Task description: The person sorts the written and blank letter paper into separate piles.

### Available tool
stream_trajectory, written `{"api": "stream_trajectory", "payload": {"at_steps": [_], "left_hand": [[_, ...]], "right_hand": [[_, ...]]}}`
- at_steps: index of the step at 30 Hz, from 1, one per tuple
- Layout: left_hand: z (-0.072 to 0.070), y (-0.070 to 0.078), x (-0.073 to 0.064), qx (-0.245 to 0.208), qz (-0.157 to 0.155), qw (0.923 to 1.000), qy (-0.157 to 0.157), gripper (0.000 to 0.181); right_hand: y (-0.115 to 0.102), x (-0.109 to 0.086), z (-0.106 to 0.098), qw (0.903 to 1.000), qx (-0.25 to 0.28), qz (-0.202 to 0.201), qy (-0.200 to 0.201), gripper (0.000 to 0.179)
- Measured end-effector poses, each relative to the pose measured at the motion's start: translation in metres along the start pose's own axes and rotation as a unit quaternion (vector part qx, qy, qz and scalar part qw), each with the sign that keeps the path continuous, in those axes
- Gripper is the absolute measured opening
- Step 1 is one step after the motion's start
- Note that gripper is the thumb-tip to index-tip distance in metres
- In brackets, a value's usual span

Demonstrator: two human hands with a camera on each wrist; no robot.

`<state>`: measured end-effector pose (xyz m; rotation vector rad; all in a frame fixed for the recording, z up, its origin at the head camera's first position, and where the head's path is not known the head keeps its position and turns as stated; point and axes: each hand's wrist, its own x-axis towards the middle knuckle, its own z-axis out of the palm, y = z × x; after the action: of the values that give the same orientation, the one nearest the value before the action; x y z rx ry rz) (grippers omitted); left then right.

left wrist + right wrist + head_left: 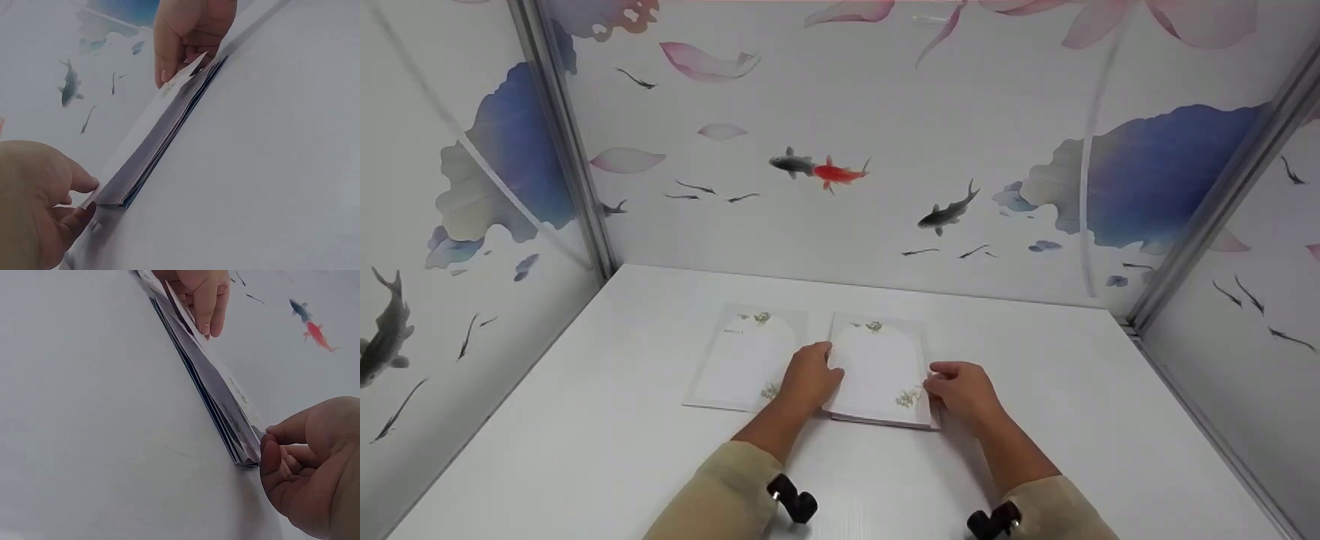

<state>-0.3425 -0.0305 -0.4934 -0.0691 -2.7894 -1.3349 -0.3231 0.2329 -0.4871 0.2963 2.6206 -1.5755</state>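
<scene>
A white sheet of paper (877, 367), printed with small flowers at the top and lower right, tops a thin stack (197, 377) on the table. My left hand (811, 379) pinches the sheet's left edge between thumb and fingers. Over on the right side, my right hand (966, 390) pinches the opposite edge. In both wrist views the top sheet stands raised from the stack's near side, and dark edges show among the layers below. To the left lies a matching flower-printed paper (735, 367), its lower right partly hidden by my left hand.
The white table (585, 450) reaches back to a white wall panel (750, 232) painted with fish and petals. Side panels in metal frames (562, 142) border it left and right. Small black devices (795, 501) are strapped at both sleeves.
</scene>
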Motion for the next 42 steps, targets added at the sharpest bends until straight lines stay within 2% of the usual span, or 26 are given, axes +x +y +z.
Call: {"api": "stream_trajectory", "payload": {"at_steps": [8, 15, 20, 25, 31, 37, 42], "left_hand": [[0.001, 0.002, -0.001, -0.004, -0.008, 1.0000, -0.002, 0.050], [0.001, 0.005, -0.001, -0.008, -0.031, 0.9995, -0.007, 0.046], [0.003, 0.005, 0.000, -0.022, -0.033, 0.9992, -0.010, 0.048], [0.004, 0.001, 0.001, -0.022, -0.017, 0.9995, -0.016, 0.047], [0.004, -0.001, 0.001, -0.051, 0.011, 0.9986, -0.007, 0.046], [0.012, 0.012, -0.001, -0.073, 0.005, 0.9973, -0.008, 0.047], [0.029, 0.031, -0.004, -0.100, 0.000, 0.9949, -0.017, 0.049]], "right_hand": [[0.000, -0.001, 0.001, 0.9999, 0.014, 0.007, -0.003, 0.045], [0.000, -0.002, 0.000, 0.9999, -0.002, 0.010, 0.001, 0.044], [-0.001, -0.003, 0.000, 0.9998, -0.010, 0.015, 0.002, 0.045], [-0.002, -0.004, -0.001, 0.9997, -0.017, 0.020, -0.003, 0.045], [0.001, 0.000, -0.007, 0.9998, -0.018, 0.005, -0.003, 0.049], [0.003, 0.004, -0.024, 0.9988, 0.034, 0.035, -0.009, 0.049], [0.011, 0.004, -0.050, 0.9967, 0.058, 0.054, -0.016, 0.050]]}}
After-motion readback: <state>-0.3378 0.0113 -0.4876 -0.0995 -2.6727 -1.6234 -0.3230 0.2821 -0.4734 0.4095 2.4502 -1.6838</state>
